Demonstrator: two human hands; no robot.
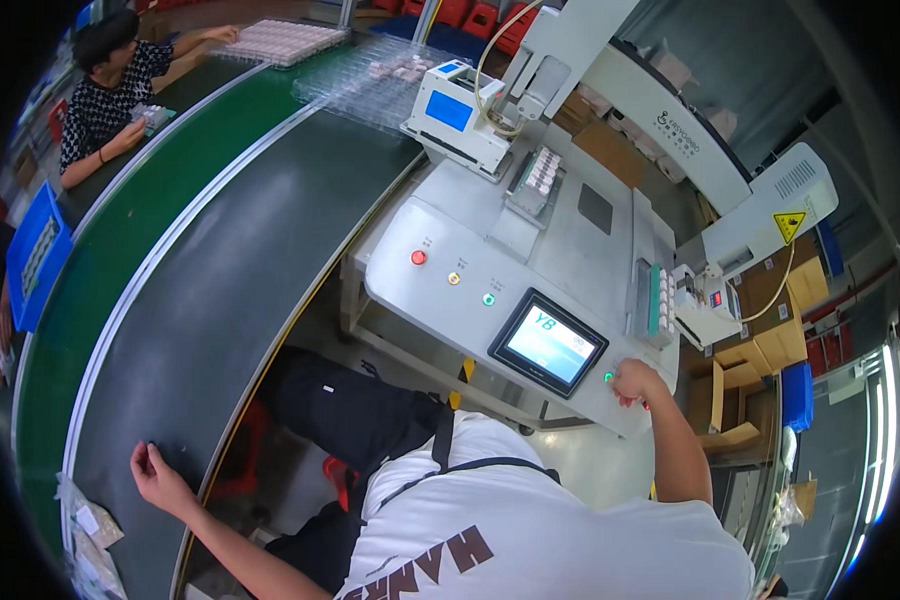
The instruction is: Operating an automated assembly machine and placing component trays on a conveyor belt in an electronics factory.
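Left hand (160, 484) out sideways, loosely bent, right hand (637, 381) stretched forward, partly curled, bare forearms (682, 458) spread apart

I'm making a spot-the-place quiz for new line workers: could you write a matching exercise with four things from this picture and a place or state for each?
1. Left hand
2. Right hand
3. Screen
4. Blue bin

A. Lit, on the white machine
B. At the picture's far left
C. Over the dark belt
D. At the green button just right of the display

Pairs: 1-C, 2-D, 3-A, 4-B
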